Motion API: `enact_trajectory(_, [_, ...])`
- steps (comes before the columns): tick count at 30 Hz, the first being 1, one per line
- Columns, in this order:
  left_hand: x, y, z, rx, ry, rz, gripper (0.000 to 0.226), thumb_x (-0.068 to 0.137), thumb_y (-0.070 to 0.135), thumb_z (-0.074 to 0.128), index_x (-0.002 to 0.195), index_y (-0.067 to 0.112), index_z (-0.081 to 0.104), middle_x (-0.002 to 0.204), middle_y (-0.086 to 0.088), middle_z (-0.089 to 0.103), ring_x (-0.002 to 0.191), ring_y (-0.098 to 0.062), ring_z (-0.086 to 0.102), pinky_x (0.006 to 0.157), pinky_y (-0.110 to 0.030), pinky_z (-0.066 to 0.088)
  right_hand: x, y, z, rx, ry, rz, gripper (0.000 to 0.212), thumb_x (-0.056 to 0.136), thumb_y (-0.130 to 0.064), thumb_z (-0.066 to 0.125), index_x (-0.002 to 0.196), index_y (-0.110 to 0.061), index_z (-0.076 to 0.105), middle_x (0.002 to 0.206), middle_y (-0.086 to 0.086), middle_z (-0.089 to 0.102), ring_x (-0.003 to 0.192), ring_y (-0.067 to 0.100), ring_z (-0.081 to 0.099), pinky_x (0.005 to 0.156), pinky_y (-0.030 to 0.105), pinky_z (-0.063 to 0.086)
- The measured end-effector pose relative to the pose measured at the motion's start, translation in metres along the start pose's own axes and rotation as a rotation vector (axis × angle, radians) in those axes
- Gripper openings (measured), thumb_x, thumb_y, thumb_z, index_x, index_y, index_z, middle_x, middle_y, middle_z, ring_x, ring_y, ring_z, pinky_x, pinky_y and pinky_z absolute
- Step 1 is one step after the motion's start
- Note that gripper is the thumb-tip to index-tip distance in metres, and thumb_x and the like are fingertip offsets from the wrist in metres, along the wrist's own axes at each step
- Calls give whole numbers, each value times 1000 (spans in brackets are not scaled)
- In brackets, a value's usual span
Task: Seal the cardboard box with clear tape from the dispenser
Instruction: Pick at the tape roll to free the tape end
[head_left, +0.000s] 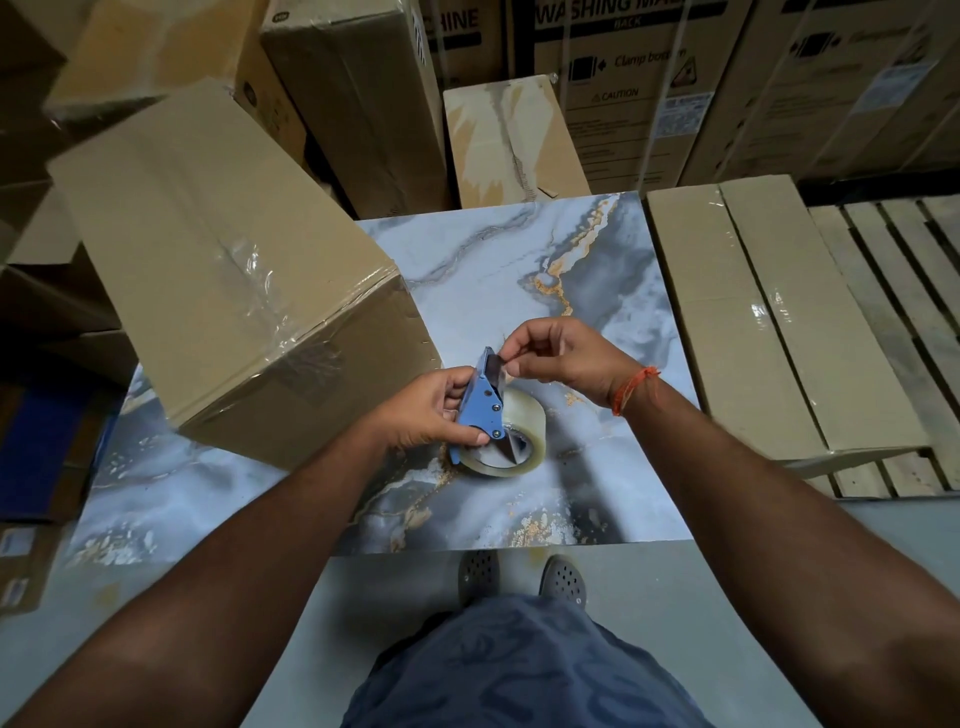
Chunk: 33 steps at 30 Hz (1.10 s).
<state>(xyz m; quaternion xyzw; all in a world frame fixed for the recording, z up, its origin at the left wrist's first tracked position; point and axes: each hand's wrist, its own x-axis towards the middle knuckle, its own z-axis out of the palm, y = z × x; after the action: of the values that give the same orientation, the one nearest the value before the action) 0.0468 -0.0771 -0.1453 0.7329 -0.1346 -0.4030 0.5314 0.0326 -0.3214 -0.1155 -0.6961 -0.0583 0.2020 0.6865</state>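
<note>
Marble-patterned worktop (597, 249), glossy grey-blue with gold veins, carries the cardboard box (223, 270) at its left side, matte brown, flaps closed, with wrinkled clear tape already across its top seam. Near the box, above the worktop's middle, the left hand (431, 410) has its fingers clenched around the blue metal dispenser (480, 402), which holds a round roll of clear tape (511, 436). The right hand (561, 353) pinches the tape's loose end at the dispenser's tip between thumb and fingers.
</note>
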Motion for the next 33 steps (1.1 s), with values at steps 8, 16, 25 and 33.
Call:
enact_trajectory(8, [-4, 0, 2, -10, 32, 13, 62, 72, -9, 85, 128, 0, 59, 117, -12, 71, 109, -22, 70, 101, -38, 56, -1, 3, 2, -35, -3, 59, 27, 89, 7, 64, 110, -10, 63, 95, 4, 71, 87, 15, 63, 62, 21, 43])
enact_trajectory(16, [-9, -4, 6, -26, 39, 22, 61, 72, -11, 85, 127, 3, 60, 109, 0, 74, 104, -13, 71, 94, -29, 58, -6, 9, 6, -9, 24, -39, 40, 89, 16, 60, 126, 2, 56, 102, 14, 68, 93, 16, 64, 86, 24, 54])
enact_trajectory(25, [-11, -4, 7, -11, 8, 15, 59, 73, -12, 84, 125, 1, 60, 110, -3, 74, 105, -17, 71, 98, -33, 57, -10, -2, 14, -255, -16, -179, 39, 85, 13, 62, 119, -6, 67, 96, 14, 60, 81, 17, 54, 76, 17, 48])
enact_trajectory(33, [-15, 2, 8, -33, 31, 27, 54, 73, -15, 82, 119, 9, 64, 100, 6, 75, 96, -8, 71, 88, -23, 57, -7, -2, 19, -219, 17, -97, 44, 83, 2, 64, 124, -15, 58, 96, 6, 61, 85, 14, 58, 79, 34, 50])
